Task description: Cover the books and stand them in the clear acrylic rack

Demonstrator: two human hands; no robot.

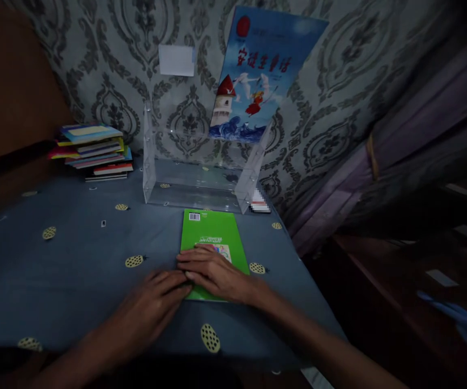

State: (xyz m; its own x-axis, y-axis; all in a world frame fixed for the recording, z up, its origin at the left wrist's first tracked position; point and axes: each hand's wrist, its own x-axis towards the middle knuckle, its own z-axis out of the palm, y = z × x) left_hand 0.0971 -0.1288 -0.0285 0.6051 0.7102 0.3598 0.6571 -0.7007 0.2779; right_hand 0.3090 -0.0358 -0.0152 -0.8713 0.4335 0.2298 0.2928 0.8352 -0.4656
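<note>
The green oblong paper book (215, 224) on the blue cloth-covered counter (91, 259) looks light, bendy and slippery, best held by its sides, with left hand (160, 297) and right hand (215, 270) there, fingers loose, gripping nothing.

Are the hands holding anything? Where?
The right hand lies across the green, rectangular paper book, no grip showing; the left hand is at its near left edge, grip unclear.

We see a dim scene, nearly black at top right; the purple curtain (334, 178) smears outward, the left hand (158, 300) looks blurred, and faint glints edge the clear stand (148, 162).
</note>
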